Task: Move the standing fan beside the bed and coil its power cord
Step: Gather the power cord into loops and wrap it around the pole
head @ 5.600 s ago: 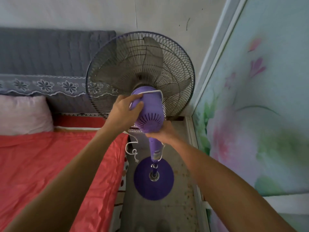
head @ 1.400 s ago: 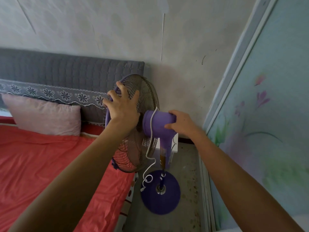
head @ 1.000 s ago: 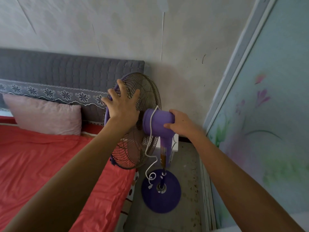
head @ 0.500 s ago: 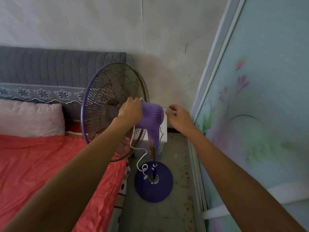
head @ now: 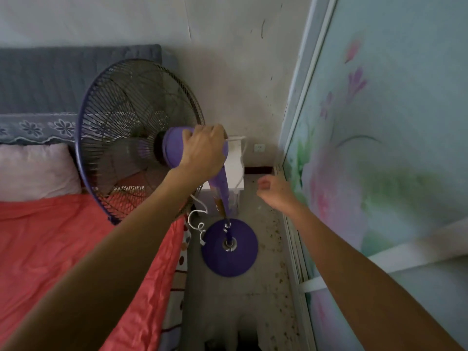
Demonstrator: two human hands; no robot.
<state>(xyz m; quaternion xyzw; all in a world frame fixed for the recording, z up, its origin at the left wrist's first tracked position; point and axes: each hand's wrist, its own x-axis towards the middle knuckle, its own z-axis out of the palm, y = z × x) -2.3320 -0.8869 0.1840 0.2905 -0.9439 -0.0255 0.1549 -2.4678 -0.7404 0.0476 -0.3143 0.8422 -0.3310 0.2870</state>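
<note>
A purple standing fan (head: 141,138) stands on its round base (head: 229,252) in the narrow floor gap between the bed (head: 63,249) and the painted panel. Its wire cage faces left over the red sheet. My left hand (head: 202,150) grips the purple motor housing from above. My right hand (head: 274,192) hangs free to the right of the pole, fingers curled with nothing in them. The white power cord (head: 197,221) runs over the housing, drops behind it, and ends in small loops beside the base.
A white box (head: 236,165) stands behind the fan against the wall, next to a wall socket (head: 259,148). A grey headboard (head: 63,79) and pink pillow (head: 33,171) lie at the left. The flowered panel (head: 379,148) closes the right side.
My left hand moved from the cage to the motor housing. My right hand let go of the housing and dropped away to the right. The fan head now faces more to the left.
</note>
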